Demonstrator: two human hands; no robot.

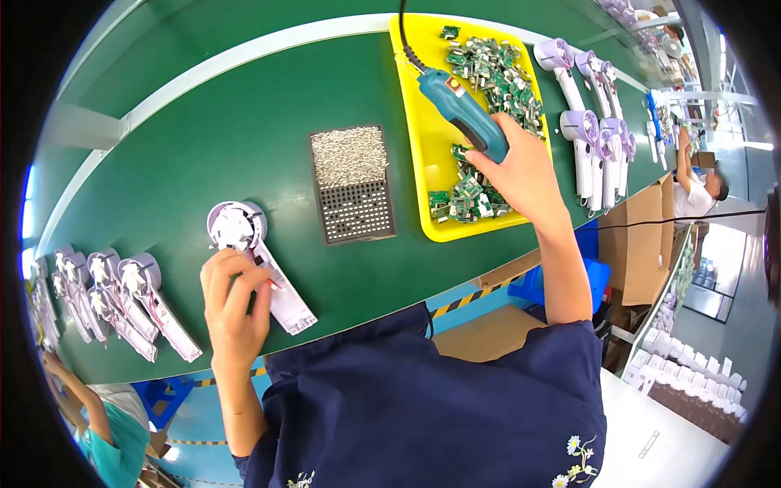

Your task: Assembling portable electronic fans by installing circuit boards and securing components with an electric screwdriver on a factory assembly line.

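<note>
An opened white handheld fan housing lies on the green table, its round head pointing away from me and red wires showing inside. My left hand is closed on its handle near the wires; the fingertips partly hide what they grip. In my right hand is a teal electric screwdriver, its black cord running up from the far end. That hand is over a yellow tray filled with loose green circuit boards. Between both hands sits a dark perforated screw tray, its far half covered with small silvery screws.
More opened fans stand in a row at the left. Several assembled white and purple fans lie right of the yellow tray. Cardboard boxes and a blue bin are beside the table. Other people work at far left and far right.
</note>
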